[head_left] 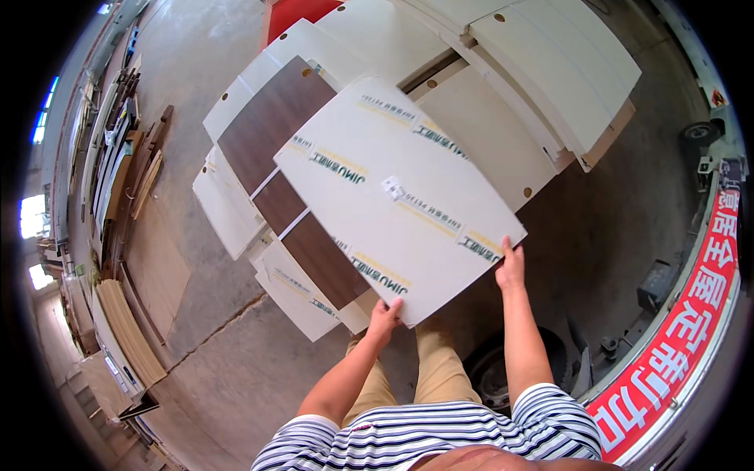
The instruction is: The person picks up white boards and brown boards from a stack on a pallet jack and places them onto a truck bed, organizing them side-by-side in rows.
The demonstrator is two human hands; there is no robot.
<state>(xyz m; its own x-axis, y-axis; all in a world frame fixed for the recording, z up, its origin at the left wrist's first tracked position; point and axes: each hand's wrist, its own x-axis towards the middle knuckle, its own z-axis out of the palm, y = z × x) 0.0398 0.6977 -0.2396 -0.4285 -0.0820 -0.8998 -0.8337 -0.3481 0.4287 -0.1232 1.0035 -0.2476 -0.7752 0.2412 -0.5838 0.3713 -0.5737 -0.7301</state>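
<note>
Between my two hands is a large white panel with printed protective film and a small label near its middle. My left hand grips its near left corner, and my right hand grips its near right corner. Beneath and left of it lies a dark brown wood-grain panel with two pale strips across it. The held panel overlaps part of this brown one; whether they touch at the far end I cannot tell. More white panels lie stacked under and beyond.
Pale panels form another stack at the far right. On the left, boards and offcuts lean along the wall. A vehicle with a red banner stands close on my right, its tyre beside my legs. Grey concrete floor runs around the stacks.
</note>
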